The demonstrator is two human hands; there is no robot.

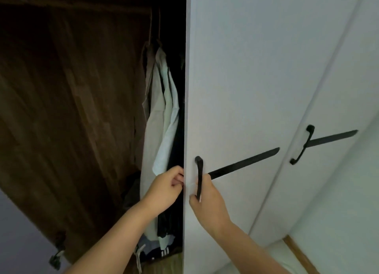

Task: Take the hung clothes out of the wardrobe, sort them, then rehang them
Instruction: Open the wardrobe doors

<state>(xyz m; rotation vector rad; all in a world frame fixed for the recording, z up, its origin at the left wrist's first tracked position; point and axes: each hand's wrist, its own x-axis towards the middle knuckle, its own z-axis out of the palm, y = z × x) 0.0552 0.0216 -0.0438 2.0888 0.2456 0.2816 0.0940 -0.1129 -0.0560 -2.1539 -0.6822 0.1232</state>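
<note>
1. the right hand (207,202) has its fingers curled round the black handle (199,177) of the white door (246,89).
2. the left hand (167,188) pinches that door's edge, fingers bent.
3. best to swing the door wide, steadily, keeping the fingers out of the gap.
4. the pale shirts (162,118) hang just inside, folded clothes (162,246) beneath them.

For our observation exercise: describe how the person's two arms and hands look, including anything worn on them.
Both forearms are bare to the frame edge, with no sleeves showing. The left hand and right hand wear no gloves; no watch, ring or bracelet shows.
</note>
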